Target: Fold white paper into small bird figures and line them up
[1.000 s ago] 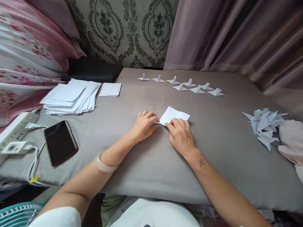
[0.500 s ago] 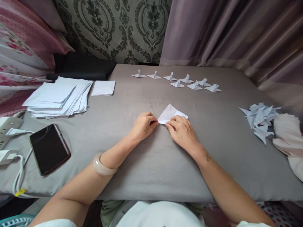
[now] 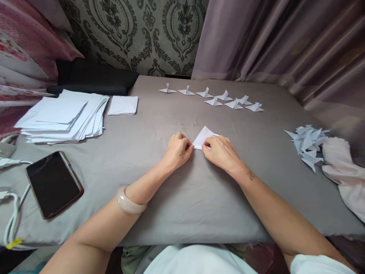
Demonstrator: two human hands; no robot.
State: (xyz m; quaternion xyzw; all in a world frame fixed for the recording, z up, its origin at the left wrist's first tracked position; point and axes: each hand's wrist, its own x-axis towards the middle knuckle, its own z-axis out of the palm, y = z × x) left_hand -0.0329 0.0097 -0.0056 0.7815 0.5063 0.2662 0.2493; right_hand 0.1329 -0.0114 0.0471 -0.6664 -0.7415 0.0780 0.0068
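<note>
A partly folded sheet of white paper lies on the grey-covered table in front of me, its pointed corner facing away. My left hand pinches the paper's left tip between thumb and fingers. Bent over the near edge, my right hand has thumb and forefinger together on the paper and hides most of its right half. Farther back stand several folded paper birds in two rows.
To the left are a stack of white paper, a smaller stack of paper squares, a phone and white charging cables. On the right, a heap of folded paper pieces lies beside a pale cloth.
My left hand has shifted slightly right, still at the paper's left tip. My right hand now covers more of the paper's right side. The view has moved a little.
</note>
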